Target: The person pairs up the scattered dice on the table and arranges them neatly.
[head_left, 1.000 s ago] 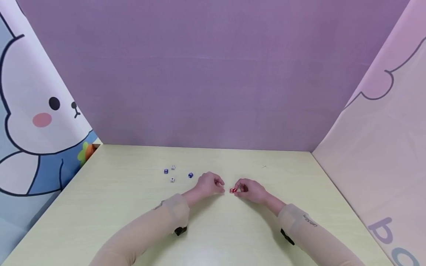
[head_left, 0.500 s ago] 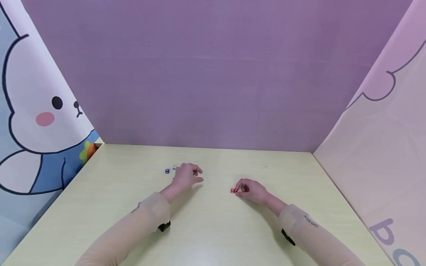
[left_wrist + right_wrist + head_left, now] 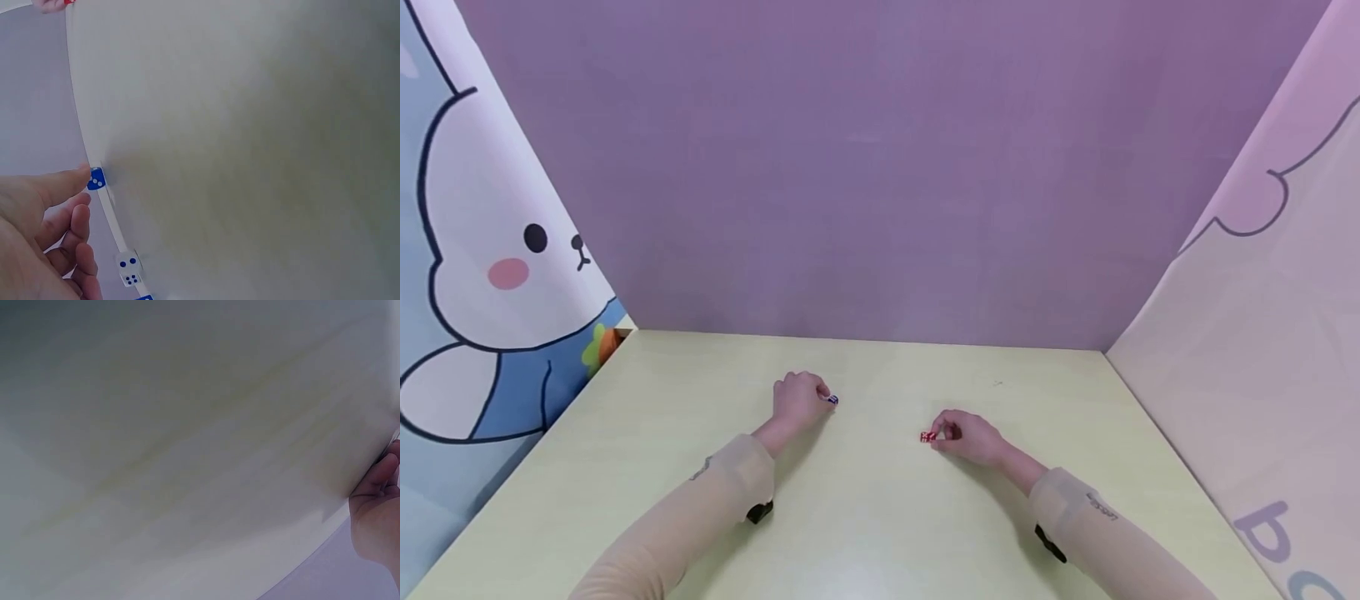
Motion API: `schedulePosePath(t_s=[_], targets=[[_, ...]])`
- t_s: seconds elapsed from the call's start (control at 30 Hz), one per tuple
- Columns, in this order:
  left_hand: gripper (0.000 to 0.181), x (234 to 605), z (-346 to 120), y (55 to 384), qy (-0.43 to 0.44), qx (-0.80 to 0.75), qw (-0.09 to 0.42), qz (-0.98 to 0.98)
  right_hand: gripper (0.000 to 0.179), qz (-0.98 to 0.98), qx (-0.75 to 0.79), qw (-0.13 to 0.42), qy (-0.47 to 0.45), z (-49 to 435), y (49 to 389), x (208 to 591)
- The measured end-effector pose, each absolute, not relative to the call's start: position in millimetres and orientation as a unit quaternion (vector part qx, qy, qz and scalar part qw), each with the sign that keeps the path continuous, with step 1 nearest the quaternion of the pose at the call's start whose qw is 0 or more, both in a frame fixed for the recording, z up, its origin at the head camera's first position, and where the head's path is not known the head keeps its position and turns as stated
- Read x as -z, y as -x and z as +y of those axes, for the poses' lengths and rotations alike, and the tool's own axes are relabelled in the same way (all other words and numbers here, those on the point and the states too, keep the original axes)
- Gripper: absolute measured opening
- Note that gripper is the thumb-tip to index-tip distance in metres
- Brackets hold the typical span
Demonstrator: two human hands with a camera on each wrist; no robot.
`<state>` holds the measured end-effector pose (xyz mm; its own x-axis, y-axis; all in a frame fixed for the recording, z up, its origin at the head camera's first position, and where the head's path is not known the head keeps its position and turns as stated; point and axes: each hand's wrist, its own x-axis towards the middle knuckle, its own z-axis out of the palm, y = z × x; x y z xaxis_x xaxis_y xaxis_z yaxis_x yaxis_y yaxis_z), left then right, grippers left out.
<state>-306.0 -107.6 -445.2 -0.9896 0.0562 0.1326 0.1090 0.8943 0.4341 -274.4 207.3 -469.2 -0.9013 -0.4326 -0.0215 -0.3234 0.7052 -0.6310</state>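
Head view: the left hand pinches a blue die at its tips, toward the far edge of the desk. The right hand, its gap narrow, pinches red dice, farther from that edge. A white die lies beside the left hand's curled fingers.

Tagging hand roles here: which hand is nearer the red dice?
Right. The right hand touches the red dice at their right end; the left hand is apart, off to the left, holding a blue die.
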Motion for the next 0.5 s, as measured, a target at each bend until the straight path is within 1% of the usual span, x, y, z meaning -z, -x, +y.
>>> schedulePosePath(t_s=[0.27,0.5], targets=[[0.018,445.3,-107.5,308.6,0.023,0.236,0.036,-0.971,0.012,0.919,0.327,0.08,0.204,208.6,271.0,469.0],[0.015,447.5,-104.3,310.6,0.029,0.227,0.037,-0.973,0.012,0.92,0.324,0.078,0.207,207.3,270.4,467.1]])
